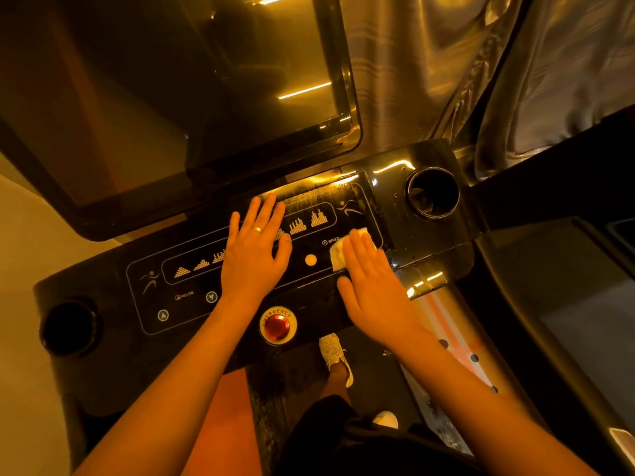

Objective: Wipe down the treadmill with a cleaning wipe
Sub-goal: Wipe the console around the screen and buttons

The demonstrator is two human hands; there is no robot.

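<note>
Wiping the control panel: I am pressing the right hand (374, 290) flat on the cleaning wipe (338, 255), fingers straight and together, nothing curled or pinched. The white wipe is lying on the treadmill console (103, 372) beyond and to the right of the red emergency button (276, 326), mostly under the fingers, with its edges showing at the fingertips and on the thumb side. The left hand (254, 255) is resting open on the panel, beyond and slightly left of the button, fingers spread and grasping nothing, apparently bracing me.

I am judging the step in hand to be the wipe-down of the panel's speed side. The glossy strip far beyond the button is showing streaks, which may be moisture from the wipe. The incline markings left of the button are looking untouched, though I cannot tell that for certain in this amber light.

The next move is calling for a flat, even sweep leftward toward the yellow round key (310, 260), just beyond and right of the button, with the left hand lifting clear of the path. I am minding the button itself: the wipe should be going around it lightly, not pressing it down. The cup holder (432, 193), well beyond and right of the button, is waiting.
</note>
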